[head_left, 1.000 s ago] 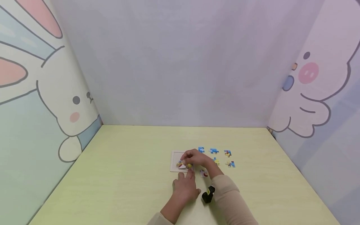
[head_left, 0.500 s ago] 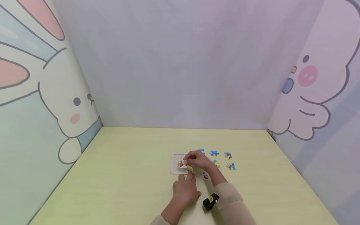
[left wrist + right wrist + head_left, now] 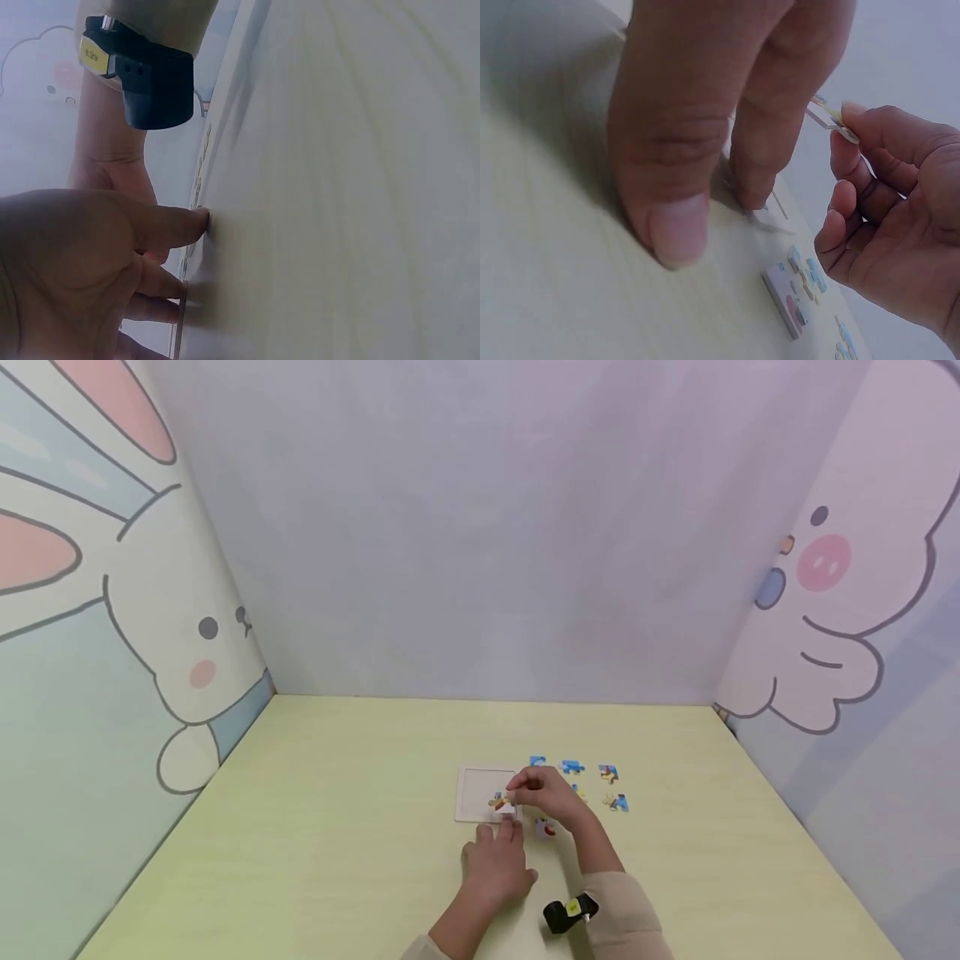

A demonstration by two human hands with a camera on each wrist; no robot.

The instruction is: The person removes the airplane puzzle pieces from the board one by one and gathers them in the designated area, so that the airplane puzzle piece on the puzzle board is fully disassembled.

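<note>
My right hand (image 3: 551,797) pinches a jigsaw piece (image 3: 498,802) between thumb and fingers, over the right front part of a pale square puzzle tray (image 3: 459,797). In the right wrist view that jigsaw piece (image 3: 827,118) is tilted and raised above the surface. My left hand (image 3: 497,864) lies in front of the tray, fingers stretched forward, fingertips at its front edge. The left wrist view shows the left hand (image 3: 75,262) from the side with its thumb touching the table. Part of the tray's right side is hidden behind my right hand.
Loose jigsaw pieces lie right of the tray: a blue one (image 3: 572,767), a red-and-yellow one (image 3: 608,773), one at the right (image 3: 617,802) and a pale one (image 3: 545,828) near my right wrist. A black wrist camera (image 3: 570,913) sits on my right forearm.
My right hand has shifted to the right with the jigsaw piece, from the tray's middle toward its right side. The left hand has stayed at the front edge.
</note>
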